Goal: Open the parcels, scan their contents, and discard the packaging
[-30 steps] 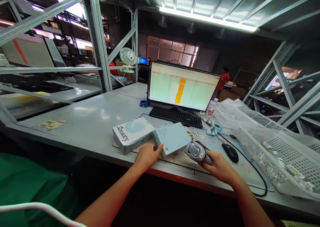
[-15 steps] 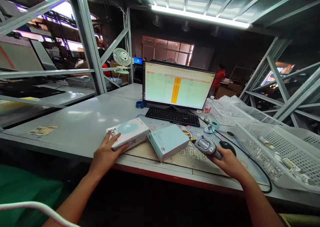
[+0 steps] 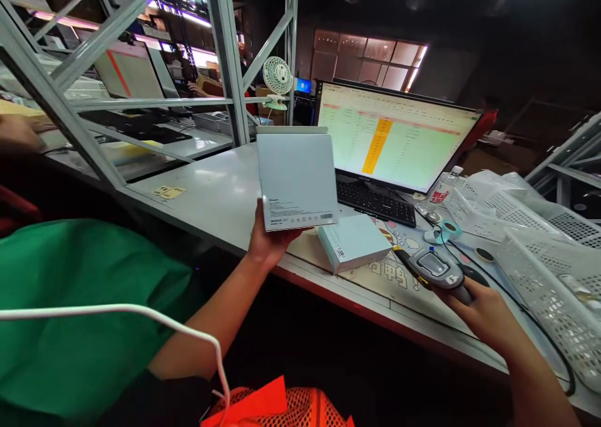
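My left hand (image 3: 270,242) grips a pale box (image 3: 298,176) from below and lifts it above the table's front edge. The box stands nearly upright, its printed back with a small barcode facing me. My fingers are mostly hidden behind it. A second light-blue box (image 3: 361,239) lies flat on the mat, just right of the lifted one. My right hand (image 3: 483,308) is wrapped around the handle of a grey barcode scanner (image 3: 434,267), whose yellow-and-black head points left toward the second box.
Behind the boxes stand a monitor (image 3: 394,139) and a black keyboard (image 3: 375,201). White perforated baskets (image 3: 554,289), a bottle (image 3: 446,186) and tape rolls (image 3: 451,228) are on the right. A metal frame post (image 3: 225,57) rises at left; a white cable (image 3: 141,311) crosses in front.
My left hand has raised its box off the table and turned it so the printed back faces me. The view has swung right and down. The scanner stays in my right hand.
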